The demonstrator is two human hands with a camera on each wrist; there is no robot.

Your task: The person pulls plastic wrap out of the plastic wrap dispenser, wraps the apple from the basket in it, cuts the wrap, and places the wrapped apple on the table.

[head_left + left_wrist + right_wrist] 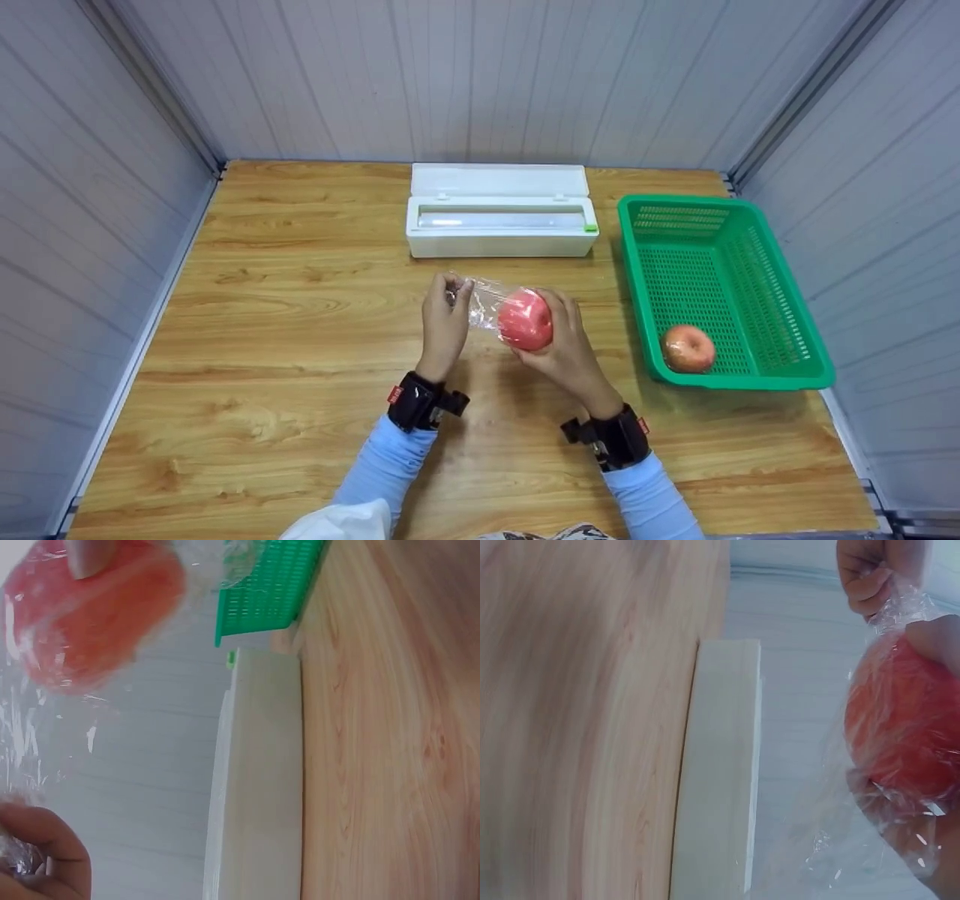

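Observation:
My right hand [562, 345] grips a red apple [524, 320] above the table, its fingers round the far side and the thumb below. Clear plastic wrap [486, 304] covers the apple and stretches out to the left. My left hand [445, 319] pinches the gathered end of that wrap between thumb and curled fingers. In the left wrist view the wrapped apple [97, 615] fills the upper left corner. Loose film [832, 855] hangs beside the apple in the right wrist view, where the left hand [877, 574] holds the bunched end.
A white cling film box [502, 246] stands at the back with its lid [499, 180] raised and a roll inside. To the right sits a green basket [731, 384] with another apple [688, 349] in its near left corner. Grey panels [465, 82] enclose the wooden table [285, 337].

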